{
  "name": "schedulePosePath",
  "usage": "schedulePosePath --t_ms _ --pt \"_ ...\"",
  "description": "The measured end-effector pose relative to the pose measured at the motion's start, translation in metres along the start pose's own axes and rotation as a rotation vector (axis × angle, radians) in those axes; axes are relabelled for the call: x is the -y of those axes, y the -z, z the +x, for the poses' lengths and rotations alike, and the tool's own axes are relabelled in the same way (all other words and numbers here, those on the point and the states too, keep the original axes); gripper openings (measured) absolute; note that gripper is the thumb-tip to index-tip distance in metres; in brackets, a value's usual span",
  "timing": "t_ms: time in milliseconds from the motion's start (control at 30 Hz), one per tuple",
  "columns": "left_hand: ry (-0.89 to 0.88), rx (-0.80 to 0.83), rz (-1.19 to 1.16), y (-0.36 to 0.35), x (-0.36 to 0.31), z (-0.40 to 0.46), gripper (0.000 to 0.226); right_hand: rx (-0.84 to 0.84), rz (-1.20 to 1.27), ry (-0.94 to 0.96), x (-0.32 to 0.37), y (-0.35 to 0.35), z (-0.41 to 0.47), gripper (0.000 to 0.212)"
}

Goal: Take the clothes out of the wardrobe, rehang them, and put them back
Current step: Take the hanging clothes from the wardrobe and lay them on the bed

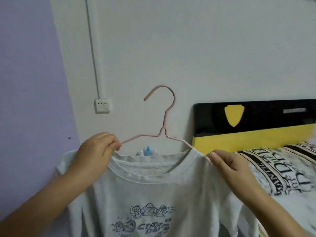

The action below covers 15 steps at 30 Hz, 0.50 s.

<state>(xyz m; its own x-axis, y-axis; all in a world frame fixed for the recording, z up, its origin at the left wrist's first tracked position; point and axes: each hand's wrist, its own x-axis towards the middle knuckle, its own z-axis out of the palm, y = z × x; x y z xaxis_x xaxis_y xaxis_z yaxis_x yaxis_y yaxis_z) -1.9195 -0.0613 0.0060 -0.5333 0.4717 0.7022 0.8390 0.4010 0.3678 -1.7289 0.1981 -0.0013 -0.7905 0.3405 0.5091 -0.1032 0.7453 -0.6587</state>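
A white T-shirt [153,190] with a dark blue print on its chest hangs in front of me. A thin pink hanger [164,115] stands upright above the collar, hook at the top; its right arm runs inside the shirt's neck. My left hand [97,151] pinches the hanger's left arm just outside the collar, over the shirt's left shoulder. My right hand [229,166] grips the shirt's right shoulder, where a bit of the hanger's pink end shows. No wardrobe is in view.
A bed with a black-and-white lettered cover [280,168] and a black and yellow headboard [256,124] stands at the right. A wall socket [102,105] with a cable duct sits on the white wall. A small blue object [147,150] shows behind the collar.
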Motion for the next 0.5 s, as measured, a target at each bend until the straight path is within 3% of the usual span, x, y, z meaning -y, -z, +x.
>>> schedulePosePath --t_ms 100,233,500 --pt "-0.139 0.036 -0.051 -0.042 -0.016 0.025 0.032 -0.081 -0.145 -0.094 -0.011 0.026 -0.021 0.058" --pt "-0.242 0.099 -0.172 -0.088 -0.039 0.047 0.031 -0.212 -0.386 -0.263 -0.024 0.057 -0.053 0.033" --pt "-0.435 0.284 -0.401 -0.172 -0.125 0.052 0.036 -0.411 -0.565 -0.592 -0.026 0.108 -0.154 0.036"
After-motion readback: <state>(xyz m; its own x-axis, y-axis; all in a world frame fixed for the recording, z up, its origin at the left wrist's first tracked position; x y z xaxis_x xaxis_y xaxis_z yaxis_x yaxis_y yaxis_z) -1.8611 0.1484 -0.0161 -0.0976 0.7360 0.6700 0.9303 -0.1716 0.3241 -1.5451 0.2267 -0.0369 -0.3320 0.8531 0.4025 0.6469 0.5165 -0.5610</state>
